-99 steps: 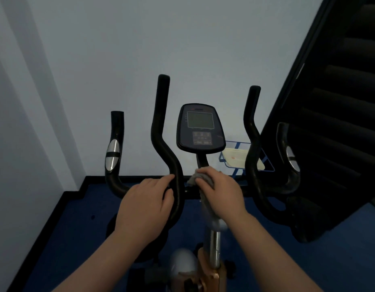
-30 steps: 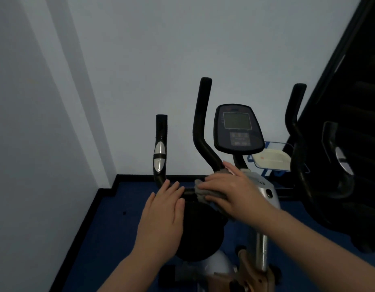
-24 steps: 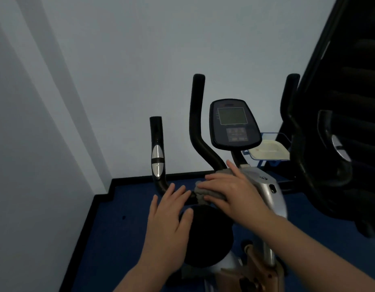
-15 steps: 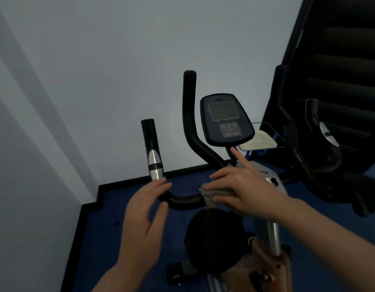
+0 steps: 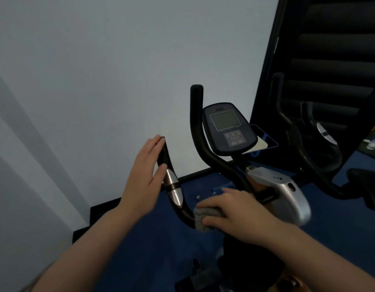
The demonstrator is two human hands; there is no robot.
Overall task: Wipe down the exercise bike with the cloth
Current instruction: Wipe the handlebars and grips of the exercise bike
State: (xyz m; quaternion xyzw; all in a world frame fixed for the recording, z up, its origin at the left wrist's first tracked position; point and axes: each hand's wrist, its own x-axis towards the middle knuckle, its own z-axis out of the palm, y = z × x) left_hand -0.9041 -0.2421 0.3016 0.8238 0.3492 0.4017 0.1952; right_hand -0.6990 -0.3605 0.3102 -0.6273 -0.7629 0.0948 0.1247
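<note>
Home workout corner, exercise bike (image 5: pixel 224 157), blue floor (image 5: pixel 152 239), staircase (image 5: pixel 334 60), plain walls (image 5: pixel 98 70)

One black-and-silver exercise bike (image 5: pixel 283 192) is seen, with one dark oval console (image 5: pixel 229 127) and four black handlebar grips. One crumpled grey cloth (image 5: pixel 203 218) is counted, and two bare hands: left hand (image 5: pixel 145 178), right hand (image 5: pixel 235 213).

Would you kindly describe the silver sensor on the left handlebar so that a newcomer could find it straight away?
Start at the exercise bike's display console and look left, past the tall black bar, to the shorter outer handlebar. The silver sensor sits midway down it, between the left hand above and the grey cloth below. It is the only shiny metal patch on that black bar.
</note>
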